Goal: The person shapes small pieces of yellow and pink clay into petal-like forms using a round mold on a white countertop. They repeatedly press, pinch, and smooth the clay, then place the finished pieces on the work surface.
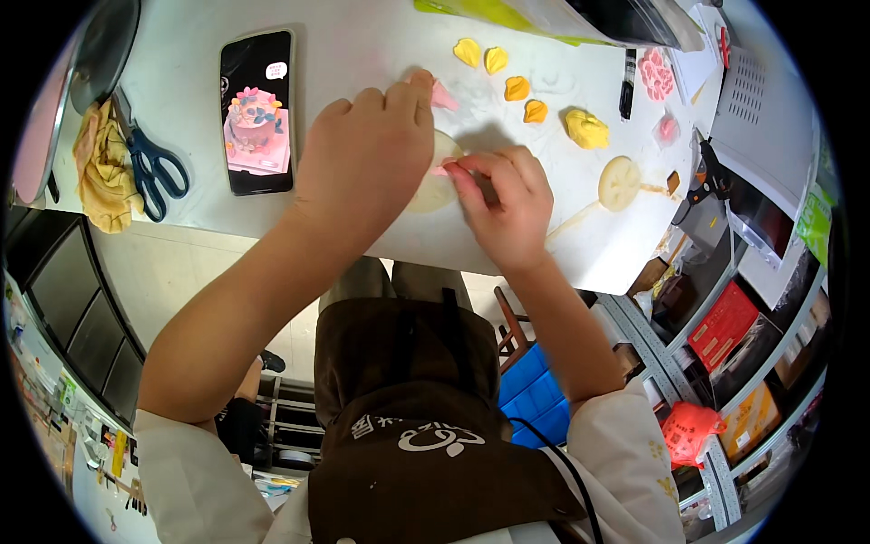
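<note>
Both hands work close together over a pale round disc (433,196) on the white table. My left hand (372,150) is curled closed, its back facing up, and it hides whatever its fingers hold. A pink petal-like piece (443,96) shows beside its fingertips; I cannot tell whether they grip it. My right hand (506,195) pinches a small pink piece of modelling paste (441,170) between thumb and index finger above the disc. Beyond the hands lie yellow and orange petals (517,88) and a crumpled yellow lump of paste (586,130).
To the left are a phone (257,113) showing a pink cake, blue-handled scissors (154,168) and a yellow cloth (102,172). At right lie another pale disc (620,184), a black marker (627,85) and a pink flower-like piece (656,74). Loaded shelves (725,390) stand beside the table.
</note>
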`<state>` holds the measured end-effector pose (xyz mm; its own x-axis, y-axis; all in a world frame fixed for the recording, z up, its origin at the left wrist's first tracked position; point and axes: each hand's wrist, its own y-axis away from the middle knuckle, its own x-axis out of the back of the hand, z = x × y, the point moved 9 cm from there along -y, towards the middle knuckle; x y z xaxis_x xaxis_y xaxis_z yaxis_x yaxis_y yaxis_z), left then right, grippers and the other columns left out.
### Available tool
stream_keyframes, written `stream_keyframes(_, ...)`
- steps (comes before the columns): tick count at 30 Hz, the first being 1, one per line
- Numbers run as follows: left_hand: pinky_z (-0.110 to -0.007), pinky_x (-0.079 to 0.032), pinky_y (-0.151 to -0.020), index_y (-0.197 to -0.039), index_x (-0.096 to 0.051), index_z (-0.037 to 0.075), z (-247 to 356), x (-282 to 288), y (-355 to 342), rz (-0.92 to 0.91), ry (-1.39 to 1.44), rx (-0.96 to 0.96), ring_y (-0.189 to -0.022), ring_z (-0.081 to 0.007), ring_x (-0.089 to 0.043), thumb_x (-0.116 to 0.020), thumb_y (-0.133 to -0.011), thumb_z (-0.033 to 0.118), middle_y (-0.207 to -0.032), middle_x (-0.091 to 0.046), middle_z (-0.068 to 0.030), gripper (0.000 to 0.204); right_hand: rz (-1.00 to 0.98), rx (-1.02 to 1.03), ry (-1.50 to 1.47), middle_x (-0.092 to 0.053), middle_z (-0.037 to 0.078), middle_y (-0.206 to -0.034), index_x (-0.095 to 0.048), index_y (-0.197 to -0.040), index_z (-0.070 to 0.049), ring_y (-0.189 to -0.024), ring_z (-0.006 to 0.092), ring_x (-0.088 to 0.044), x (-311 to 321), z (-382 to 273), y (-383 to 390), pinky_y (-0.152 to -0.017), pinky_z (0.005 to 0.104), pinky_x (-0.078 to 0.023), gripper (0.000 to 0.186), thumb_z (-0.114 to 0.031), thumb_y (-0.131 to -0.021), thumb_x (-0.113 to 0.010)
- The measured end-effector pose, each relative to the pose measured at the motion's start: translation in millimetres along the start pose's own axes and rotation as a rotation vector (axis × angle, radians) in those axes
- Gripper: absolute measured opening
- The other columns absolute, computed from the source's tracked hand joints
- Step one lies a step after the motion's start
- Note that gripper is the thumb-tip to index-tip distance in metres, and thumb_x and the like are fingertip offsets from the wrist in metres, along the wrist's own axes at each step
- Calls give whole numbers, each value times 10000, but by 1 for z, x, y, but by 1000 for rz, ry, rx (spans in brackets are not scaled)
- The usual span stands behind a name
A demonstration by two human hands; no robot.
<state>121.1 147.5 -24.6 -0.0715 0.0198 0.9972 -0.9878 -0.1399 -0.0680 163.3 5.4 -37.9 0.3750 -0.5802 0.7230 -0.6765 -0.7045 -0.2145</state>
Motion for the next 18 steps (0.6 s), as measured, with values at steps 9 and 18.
stream_keyframes(9, -405, -578, -759, -1407, -673, 64, -15, 10, 25, 32, 501, 147, -904, -286, -708, -737, -860, 79, -1176, -714, -86, 550, -304, 95, 340, -568, 1, -676, -797, -1284, -144, -589, 221, -567, 2, -23, 12, -536, 366, -475, 406, -134, -880, -822)
stream_keyframes(18, -361, -525, -894, -977, -761, 34, 49, 14, 70, -54, 365, -160, -1073, -250, -683, -733, -772, 154, -1376, -729, -155, 240, -368, 45, 125, -606, 22, -621, -727, -1451, -202, -521, 236, -603, 15, -10, -4, -485, 369, -485, 605, -76, -859, -741)
